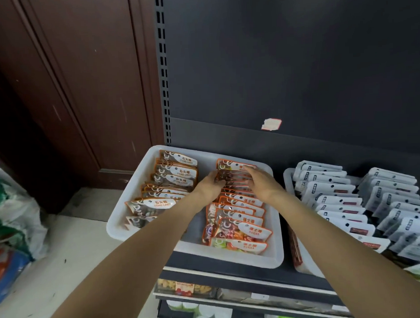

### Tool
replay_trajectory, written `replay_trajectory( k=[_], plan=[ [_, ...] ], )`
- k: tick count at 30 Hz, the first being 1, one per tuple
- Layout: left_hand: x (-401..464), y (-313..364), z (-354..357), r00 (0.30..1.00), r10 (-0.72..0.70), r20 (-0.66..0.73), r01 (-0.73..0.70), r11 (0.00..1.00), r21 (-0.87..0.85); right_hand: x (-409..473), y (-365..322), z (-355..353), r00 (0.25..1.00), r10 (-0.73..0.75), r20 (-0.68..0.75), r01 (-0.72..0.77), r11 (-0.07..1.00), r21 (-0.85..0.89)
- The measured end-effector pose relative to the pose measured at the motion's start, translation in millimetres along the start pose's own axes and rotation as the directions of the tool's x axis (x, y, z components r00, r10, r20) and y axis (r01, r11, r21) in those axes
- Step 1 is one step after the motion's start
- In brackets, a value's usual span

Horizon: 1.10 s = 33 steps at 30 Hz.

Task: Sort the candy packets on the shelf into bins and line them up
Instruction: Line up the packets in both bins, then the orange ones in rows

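Reaching from the near edge of the shelf [232, 280], our two forearms cross over the white bin [276, 251] toward its far half. Nearest us in the bin's right row lie the sugar candy packets [245, 231], overlapped like tiles; the stone candy packets [167, 184] form the left row. Farther in, our left hand [211, 186] rests on the left edge of the right row, its fingers [219, 182] curled against the packets' sides, thumb tip touching them. Our right hand [261, 181] lies across the same packets from the right, fingers [248, 169] loosely spread and flat on top. The packets sit squeezed between both hands. To the right, white packets [348, 201] fill a second bin [287, 180].
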<state>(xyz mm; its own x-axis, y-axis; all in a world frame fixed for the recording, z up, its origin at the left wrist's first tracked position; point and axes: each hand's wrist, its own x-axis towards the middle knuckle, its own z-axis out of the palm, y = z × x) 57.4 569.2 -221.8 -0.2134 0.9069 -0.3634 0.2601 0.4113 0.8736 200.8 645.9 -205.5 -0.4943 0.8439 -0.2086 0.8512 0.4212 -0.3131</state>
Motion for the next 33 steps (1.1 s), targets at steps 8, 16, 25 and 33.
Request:
replay_trajectory(
  k=[8,16,25,33],
  plan=[
    [21,-5,7,0.991,-0.132,0.037,0.136,0.913,-0.383,2,5,6,0.958,0.013,-0.286,-0.031,0.998,-0.056],
    [36,-3,2,0.988,-0.141,0.066,0.156,0.881,-0.447,9,19,12,0.99,0.051,-0.132,-0.032,0.99,0.137],
    [35,1,7,0.991,-0.117,0.061,0.131,0.926,-0.354,7,23,11,0.997,0.038,-0.064,-0.036,0.999,0.028],
    [4,-11,9,0.976,-0.214,-0.045,0.203,0.962,-0.182,-34,34,17,0.979,-0.103,-0.174,0.122,0.987,0.105]
  ],
)
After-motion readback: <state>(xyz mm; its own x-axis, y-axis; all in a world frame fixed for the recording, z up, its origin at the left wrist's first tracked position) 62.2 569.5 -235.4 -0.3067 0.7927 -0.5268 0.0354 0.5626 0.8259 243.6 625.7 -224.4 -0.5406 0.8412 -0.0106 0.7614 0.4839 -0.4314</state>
